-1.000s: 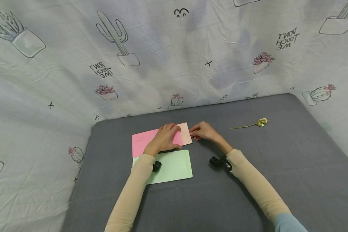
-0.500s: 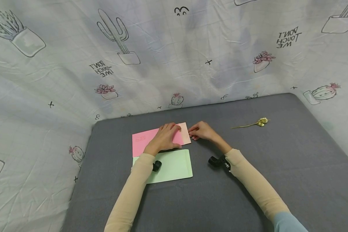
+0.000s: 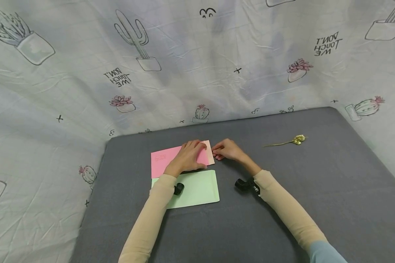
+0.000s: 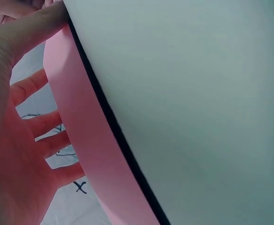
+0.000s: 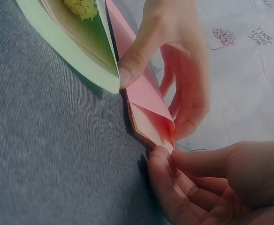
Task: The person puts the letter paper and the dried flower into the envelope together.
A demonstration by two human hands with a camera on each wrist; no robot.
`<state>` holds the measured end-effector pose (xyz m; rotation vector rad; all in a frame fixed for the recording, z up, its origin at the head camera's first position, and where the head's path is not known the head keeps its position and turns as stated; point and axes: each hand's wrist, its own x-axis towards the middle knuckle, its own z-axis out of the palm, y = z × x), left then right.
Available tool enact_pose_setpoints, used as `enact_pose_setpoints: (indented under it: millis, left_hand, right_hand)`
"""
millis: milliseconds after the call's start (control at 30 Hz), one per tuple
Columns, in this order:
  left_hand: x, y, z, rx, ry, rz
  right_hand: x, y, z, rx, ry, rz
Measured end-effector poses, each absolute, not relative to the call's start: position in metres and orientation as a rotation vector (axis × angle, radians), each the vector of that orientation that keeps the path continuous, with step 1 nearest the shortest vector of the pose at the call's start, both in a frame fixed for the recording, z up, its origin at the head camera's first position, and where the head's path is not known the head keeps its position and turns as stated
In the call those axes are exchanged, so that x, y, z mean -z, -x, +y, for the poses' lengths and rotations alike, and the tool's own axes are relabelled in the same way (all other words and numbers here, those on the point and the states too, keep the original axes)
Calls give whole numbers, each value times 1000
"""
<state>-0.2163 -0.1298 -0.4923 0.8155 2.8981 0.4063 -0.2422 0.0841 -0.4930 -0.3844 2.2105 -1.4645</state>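
Note:
A pink envelope (image 3: 162,160) lies on the table, with a folded peach card (image 3: 209,150) sticking out of its right end. My left hand (image 3: 185,157) spans the envelope, thumb on the near edge and fingers on the far edge. At the card's outer end, my right hand (image 3: 228,149) pinches it between thumb and fingers, as the right wrist view shows. Nearer the body lies a light green envelope (image 3: 197,188), partly under the left forearm. Its mouth gapes in the right wrist view, with a yellow-green flower head (image 5: 82,7) inside.
A dried flower (image 3: 297,139) on a thin stem lies at the back right of the grey table (image 3: 299,175). A printed cloth (image 3: 184,54) hangs behind the table and along its left side.
My right hand has shifted slightly left, and the peach card has slid further into the pink envelope. My left hand stays on the envelope.

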Motion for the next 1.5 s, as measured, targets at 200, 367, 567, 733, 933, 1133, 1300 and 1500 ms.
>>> enact_pose_setpoints:
  millis: [200,367,567,733,933,1133,1300,1500]
  left_hand:
    - [492,217,-130,-405,-809,2888]
    - [490,217,-129,-380,-801,2888]
    - [489,218,-129,-381,-790,2885]
    - [488,220,-129,-382,-790,2885]
    - [488,223,-130,-384,-785,2877]
    - [489,222,-131,-386,-792,2878]
    - [492,220,-132,-374,-780,2904]
    - [494,217,-129,-398,-811,2913]
  right_hand:
    - [493,242,80,1476,393,2193]
    - [495,243,75,1469,409,2188]
    - [492,242,70,1470,469,2131]
    - [493,244,67,1466,480,2124]
    - [492,245,67,1454,473,2140]
    - [493,244,68,1462,445,2129]
    - [494,245,83,1474,454,2174]
    - [487,246,128,1505,445,2289]
